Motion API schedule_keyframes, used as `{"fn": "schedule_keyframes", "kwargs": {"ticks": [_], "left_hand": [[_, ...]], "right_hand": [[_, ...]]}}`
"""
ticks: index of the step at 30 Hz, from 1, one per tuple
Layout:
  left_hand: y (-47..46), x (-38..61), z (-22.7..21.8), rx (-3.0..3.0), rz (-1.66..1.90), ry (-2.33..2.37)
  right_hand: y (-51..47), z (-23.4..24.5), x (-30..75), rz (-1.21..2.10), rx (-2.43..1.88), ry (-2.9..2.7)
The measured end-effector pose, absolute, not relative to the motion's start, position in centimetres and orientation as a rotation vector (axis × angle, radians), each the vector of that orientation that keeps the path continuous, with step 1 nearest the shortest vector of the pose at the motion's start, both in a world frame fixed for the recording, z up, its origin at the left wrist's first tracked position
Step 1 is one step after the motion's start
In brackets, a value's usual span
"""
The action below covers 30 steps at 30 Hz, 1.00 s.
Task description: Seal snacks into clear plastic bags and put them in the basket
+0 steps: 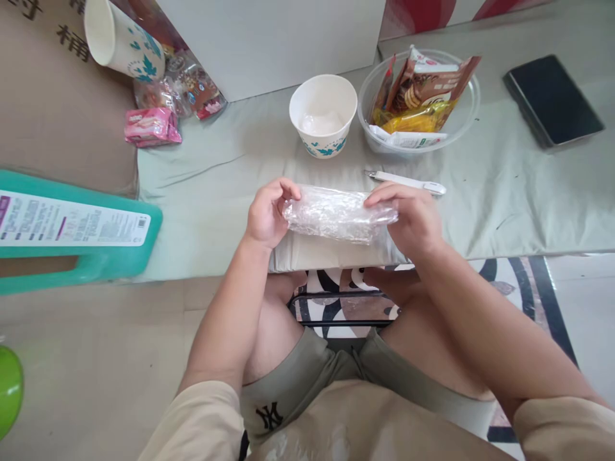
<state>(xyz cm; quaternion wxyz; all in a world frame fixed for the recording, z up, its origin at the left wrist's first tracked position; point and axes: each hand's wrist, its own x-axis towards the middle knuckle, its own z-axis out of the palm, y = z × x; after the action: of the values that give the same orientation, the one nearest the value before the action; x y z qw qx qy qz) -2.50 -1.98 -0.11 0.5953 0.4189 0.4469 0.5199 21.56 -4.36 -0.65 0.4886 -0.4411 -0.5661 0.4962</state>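
Note:
My left hand (267,214) and my right hand (412,216) both grip a crinkled clear plastic bundle (336,214), one at each end, fingers curled over it. I hold it just above a flat white package (331,255) at the near edge of the low table. What the plastic wraps is not clear. Beyond it stands a white paper bowl (323,115) with blue leaf print, and a white pen-like tool (408,183) lies next to my right hand.
A clear plastic bowl (462,118) holds snack packets. A dark tablet (552,99) lies at the right. A tipped paper cup (120,40), a pink packet (151,126) and wrapped sweets sit at the left. A teal stool (77,227) stands at the left. My knees are below the table edge.

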Motion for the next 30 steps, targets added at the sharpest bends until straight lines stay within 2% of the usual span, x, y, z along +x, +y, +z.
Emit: {"fn": "schedule_keyframes", "kwargs": {"ticks": [6,9,14,16,19,21,23,26,30], "left_hand": [[-2.1,-2.2,-1.1,1.11,1.111,1.214],[-2.2,-2.1,-1.1,1.108,1.083,1.184],[-2.3,-1.9,-1.7,1.294,0.994,1.065],[-2.5,-1.9,-1.9,1.405,1.163,1.195],[-3.6,-1.7,-1.5,1.526,1.585,1.509],[-4.8,-1.2,-0.8,1.673,1.707,1.498],[-5.9,-0.6,-0.2,1.921,1.549,1.317],[-6.5,0.4,0.2,2.128,1.132,1.173],[-5.7,0.9,-0.4,1.862,0.938,1.211]], "right_hand": [[-4.7,-0.4,21.4,1.204,-1.204,-1.647],[-4.6,-0.8,21.5,1.265,-1.18,-1.515],[-4.8,-0.6,20.8,1.64,-1.063,-1.534],[-5.0,-0.2,20.2,1.693,-1.129,-1.717],[-5.2,0.2,19.7,1.543,-1.3,-1.85],[-5.1,0.3,19.6,1.501,-1.33,-1.844],[-5.0,0.3,19.7,1.53,-1.287,-1.806],[-4.9,0.3,19.8,1.615,-1.116,-1.679],[-4.8,0.1,20.0,1.662,-0.945,-1.535]]}}
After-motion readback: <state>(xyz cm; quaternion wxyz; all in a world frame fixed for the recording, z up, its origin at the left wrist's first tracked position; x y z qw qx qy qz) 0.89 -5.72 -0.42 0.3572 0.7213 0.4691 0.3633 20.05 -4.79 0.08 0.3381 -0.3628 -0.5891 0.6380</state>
